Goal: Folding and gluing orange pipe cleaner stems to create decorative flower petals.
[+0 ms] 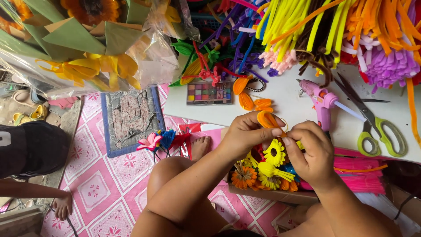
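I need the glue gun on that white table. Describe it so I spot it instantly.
Start at the low white table below the hanging bundles of fuzzy craft wires. Near its right side, just above the person's right hand, lies the pink plastic glue gun. It sits left of the green-handled scissors and is the only pink tool, with a white glue stick protruding.

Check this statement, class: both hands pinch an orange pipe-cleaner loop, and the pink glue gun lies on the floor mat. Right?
Not quite. Both hands, left hand and right hand, do pinch the orange loop, but the head view shows the pink glue gun lying on the white table.
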